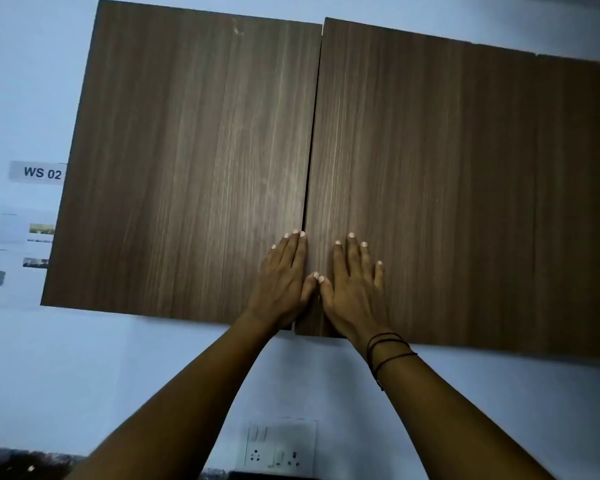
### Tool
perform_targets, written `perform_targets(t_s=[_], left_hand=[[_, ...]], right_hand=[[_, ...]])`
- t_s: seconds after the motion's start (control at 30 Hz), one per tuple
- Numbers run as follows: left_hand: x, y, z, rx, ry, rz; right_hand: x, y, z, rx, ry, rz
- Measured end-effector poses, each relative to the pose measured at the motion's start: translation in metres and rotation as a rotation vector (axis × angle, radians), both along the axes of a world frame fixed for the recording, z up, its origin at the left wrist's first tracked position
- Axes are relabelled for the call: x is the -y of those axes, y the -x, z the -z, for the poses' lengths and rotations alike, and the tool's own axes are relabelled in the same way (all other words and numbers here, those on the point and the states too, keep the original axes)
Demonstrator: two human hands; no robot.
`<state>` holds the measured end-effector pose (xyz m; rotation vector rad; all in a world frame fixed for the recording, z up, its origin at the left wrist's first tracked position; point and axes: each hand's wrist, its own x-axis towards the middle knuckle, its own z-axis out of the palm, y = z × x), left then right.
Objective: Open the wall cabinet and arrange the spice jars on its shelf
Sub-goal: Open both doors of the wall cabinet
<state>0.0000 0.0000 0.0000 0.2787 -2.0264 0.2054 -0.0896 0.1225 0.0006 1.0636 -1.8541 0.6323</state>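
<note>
A wall cabinet with two dark wood-grain doors fills the view. The left door (187, 161) and the right door (447, 188) meet at a narrow dark gap in the middle. My left hand (284, 275) lies flat on the left door near its lower inner corner, fingers spread. My right hand (354, 282) lies flat on the right door just across the gap, with dark threads around its wrist. The two thumbs touch at the gap. The right door's edge stands slightly proud of the left one. No spice jars show; the shelf is hidden behind the doors.
A pale wall surrounds the cabinet. A "WS 02" label (42, 173) and printed sheets (18, 251) hang to its left. A white switch and socket plate (279, 445) sits below. A dark counter edge (21, 462) shows at the bottom left.
</note>
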Motion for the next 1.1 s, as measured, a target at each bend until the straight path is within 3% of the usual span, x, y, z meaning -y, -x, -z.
perform_targets(t_s=[0.4, 1.1], left_hand=[[-0.005, 0.016, 0.004, -0.112, -0.099, 0.145], [-0.031, 0.020, 0.002, -0.307, -0.538, 0.607]], right_hand=[[0.011, 0.010, 0.003, 0.018, -0.026, -0.007], [-0.004, -0.011, 0.003, 0.034, -0.010, -0.048]])
